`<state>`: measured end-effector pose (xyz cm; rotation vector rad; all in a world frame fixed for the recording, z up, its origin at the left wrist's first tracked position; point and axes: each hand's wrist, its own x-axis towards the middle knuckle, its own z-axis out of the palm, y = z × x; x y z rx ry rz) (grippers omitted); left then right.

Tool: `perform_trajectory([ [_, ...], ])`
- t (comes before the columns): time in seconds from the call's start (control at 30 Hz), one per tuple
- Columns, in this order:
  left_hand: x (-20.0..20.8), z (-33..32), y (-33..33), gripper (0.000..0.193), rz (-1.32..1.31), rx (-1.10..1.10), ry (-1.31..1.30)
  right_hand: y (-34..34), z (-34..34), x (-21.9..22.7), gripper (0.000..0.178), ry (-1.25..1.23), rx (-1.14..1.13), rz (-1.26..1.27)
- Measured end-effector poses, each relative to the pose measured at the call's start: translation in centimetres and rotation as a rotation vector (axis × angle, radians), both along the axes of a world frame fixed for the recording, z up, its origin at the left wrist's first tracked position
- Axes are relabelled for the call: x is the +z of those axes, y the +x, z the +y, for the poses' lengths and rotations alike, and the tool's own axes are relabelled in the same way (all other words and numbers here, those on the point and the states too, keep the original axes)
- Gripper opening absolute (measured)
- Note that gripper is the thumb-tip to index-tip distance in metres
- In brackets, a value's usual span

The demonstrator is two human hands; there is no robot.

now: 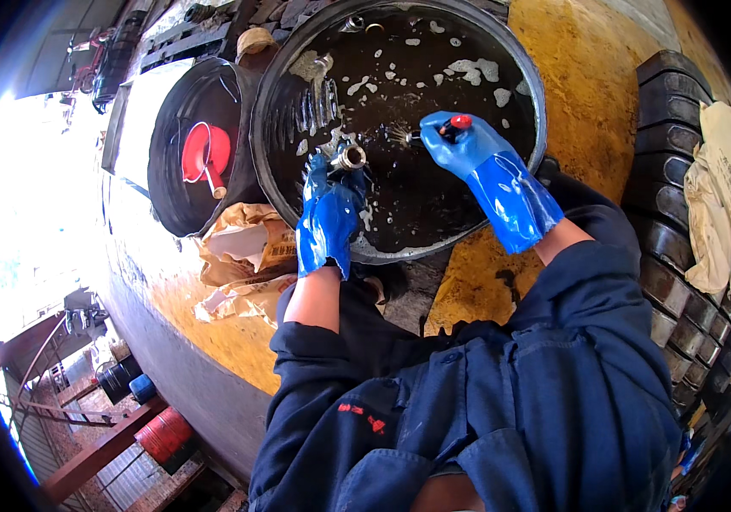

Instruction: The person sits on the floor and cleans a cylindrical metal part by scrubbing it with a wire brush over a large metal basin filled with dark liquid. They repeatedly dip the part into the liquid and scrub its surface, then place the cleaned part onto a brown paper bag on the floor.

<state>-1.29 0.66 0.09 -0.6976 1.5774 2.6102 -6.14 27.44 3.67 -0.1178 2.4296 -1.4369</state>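
Observation:
Both my hands, in blue rubber gloves, are over a large round black tub (538,98) of dark liquid with patches of foam. My left hand (331,209) is closed round a hollow metal fitting (352,157), its round opening facing up. Opposite it, my right hand (468,149) grips a brush (459,122) with a red-ended handle. The brush's splayed bristles point toward the fitting, with a gap between them. Near the tub's far edge another metal part (353,24) shows in the liquid.
Left of the tub stands a black bucket (160,158) holding a red dipper (204,152). Crumpled paper sacks (250,243) lie below it. On the right runs a heavy metal track (668,154) with a tan sack (724,200) on it. A red drum (165,435) is at lower left.

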Motion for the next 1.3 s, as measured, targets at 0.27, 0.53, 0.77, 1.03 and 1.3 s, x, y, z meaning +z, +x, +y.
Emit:
perform_trajectory([
  [0.27, 1.5, 0.8, 0.3, 0.029, -0.12, 0.251, 0.485, 1.1, 0.5, 1.7, 0.023, -0.237, 0.136, 0.145],
  [0.53, 0.4, 0.4, -0.1, 0.029, -0.237, 0.076, 0.573, 0.7, -1.4, 2.6, 0.026, -0.284, 0.431, 0.756],
  [0.77, 1.8, 1.8, 0.3, 0.025, -0.124, -0.031, 0.076, 0.3, -2.1, -1.4, 0.025, -0.237, 0.155, -0.267],
  [1.03, 0.9, 1.3, -0.1, 0.022, 0.111, 0.082, 0.128, 1.0, 0.3, -0.6, 0.039, -0.448, -0.187, -0.61],
  [1.3, 1.2, 0.8, -0.2, 0.027, -0.161, 0.132, 0.333, 0.2, 0.9, -0.5, 0.046, 0.016, -0.133, -0.514],
])
